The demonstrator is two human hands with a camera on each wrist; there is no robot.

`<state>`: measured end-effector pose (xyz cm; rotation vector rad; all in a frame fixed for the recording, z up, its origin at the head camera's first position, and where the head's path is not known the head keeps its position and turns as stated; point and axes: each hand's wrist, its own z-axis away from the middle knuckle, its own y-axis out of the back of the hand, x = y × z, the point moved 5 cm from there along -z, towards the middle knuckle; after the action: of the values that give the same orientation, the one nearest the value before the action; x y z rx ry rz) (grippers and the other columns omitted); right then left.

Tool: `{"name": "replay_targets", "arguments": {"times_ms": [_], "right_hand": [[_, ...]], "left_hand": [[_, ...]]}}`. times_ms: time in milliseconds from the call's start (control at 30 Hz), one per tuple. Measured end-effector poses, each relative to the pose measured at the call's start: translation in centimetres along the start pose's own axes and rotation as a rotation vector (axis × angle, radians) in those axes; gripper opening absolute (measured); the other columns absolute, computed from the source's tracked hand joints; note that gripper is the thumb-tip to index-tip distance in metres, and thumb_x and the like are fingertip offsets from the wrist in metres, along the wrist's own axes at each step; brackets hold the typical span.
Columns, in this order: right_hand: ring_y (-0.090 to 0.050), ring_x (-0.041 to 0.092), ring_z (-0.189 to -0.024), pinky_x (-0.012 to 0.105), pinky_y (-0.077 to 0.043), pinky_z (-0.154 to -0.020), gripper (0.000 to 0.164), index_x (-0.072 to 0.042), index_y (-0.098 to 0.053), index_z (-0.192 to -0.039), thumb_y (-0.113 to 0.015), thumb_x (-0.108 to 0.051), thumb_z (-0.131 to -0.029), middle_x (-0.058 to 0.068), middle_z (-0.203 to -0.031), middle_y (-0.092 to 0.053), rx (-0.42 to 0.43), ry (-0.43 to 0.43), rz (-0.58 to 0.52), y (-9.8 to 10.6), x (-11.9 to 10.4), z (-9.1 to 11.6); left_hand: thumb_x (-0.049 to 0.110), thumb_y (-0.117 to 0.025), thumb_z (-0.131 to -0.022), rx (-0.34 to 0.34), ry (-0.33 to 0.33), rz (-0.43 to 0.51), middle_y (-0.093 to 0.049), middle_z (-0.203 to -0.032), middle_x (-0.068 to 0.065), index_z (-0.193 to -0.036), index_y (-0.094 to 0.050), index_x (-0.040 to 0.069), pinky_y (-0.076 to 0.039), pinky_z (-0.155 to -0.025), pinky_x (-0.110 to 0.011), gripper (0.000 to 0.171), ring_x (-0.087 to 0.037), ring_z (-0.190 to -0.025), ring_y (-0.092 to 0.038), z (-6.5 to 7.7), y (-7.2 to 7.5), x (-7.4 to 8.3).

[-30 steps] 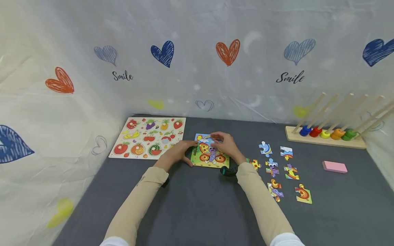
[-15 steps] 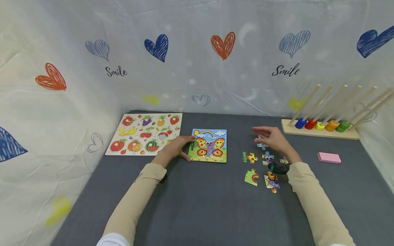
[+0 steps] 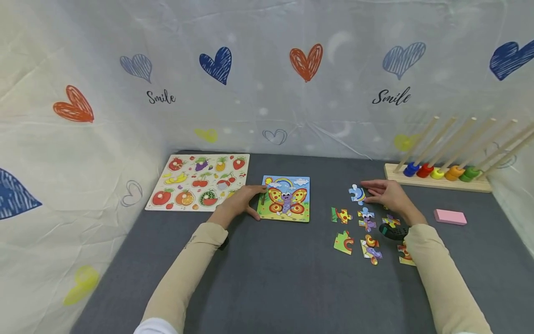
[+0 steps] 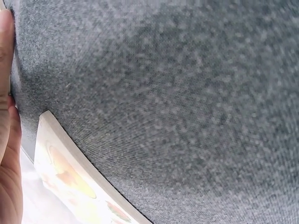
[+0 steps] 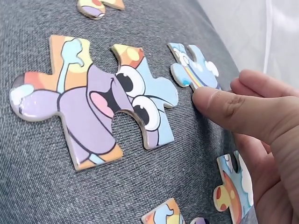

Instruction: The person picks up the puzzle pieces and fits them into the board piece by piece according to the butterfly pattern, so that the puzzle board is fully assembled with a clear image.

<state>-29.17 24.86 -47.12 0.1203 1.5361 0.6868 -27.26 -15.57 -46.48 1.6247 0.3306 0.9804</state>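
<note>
In the head view, my left hand [image 3: 238, 204] rests at the left edge of a square butterfly picture board [image 3: 300, 182], fingertips near its upper left side and thumb at its lower left corner. My right hand [image 3: 390, 195] has thumb and fingers at the right side of a blue rainbow puzzle piece [image 3: 356, 194], pinching it. In the right wrist view, the thumb [image 5: 229, 109] covers the near corner of the rainbow piece [image 5: 196, 67]. A purple butterfly-face piece [image 5: 91, 100] lies flat beside it. The left wrist view catches only part of the left hand [image 4: 7, 126].
Several loose puzzle pieces, such as a green corner piece [image 3: 343, 242], lie near the right hand. A fruit board [image 3: 193, 195] stands left, partly behind the left hand. A wooden peg rack with coloured rings [image 3: 434, 182] and a pink block [image 3: 450, 216] are at right.
My right hand has left the butterfly board and moved right to the rainbow piece, lowering onto its right side. The left hand stays at the board's left edge.
</note>
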Motion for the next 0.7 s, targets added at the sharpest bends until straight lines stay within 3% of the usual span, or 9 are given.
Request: {"name": "replay_targets", "arguments": {"times_ms": [200,700], "right_hand": [[-0.05,0.041,-0.12,0.014,-0.05,-0.084,0.048,0.011,-0.056,-0.126,-0.071,0.006,-0.081,0.029,-0.128,-0.054,-0.001,0.01,0.053,-0.16,0.02,-0.26],[-0.052,0.041,-0.118,0.007,-0.048,-0.08,0.046,0.007,-0.058,-0.123,-0.075,-0.007,-0.083,0.027,-0.124,-0.058,0.072,0.0,0.038,-0.16,0.33,0.43]], "left_hand": [[0.026,-0.088,-0.064,-0.009,0.027,0.0,-0.046,-0.142,-0.021,-0.134,-0.05,-0.007,-0.037,-0.108,-0.041,0.086,-0.036,-0.13,-0.044,-0.01,-0.25,-0.27],[0.027,-0.087,-0.064,0.013,-0.004,0.005,-0.047,-0.14,-0.022,-0.133,-0.051,-0.008,-0.037,-0.108,-0.041,0.085,-0.037,-0.129,-0.045,0.19,-0.01,0.12]]}}
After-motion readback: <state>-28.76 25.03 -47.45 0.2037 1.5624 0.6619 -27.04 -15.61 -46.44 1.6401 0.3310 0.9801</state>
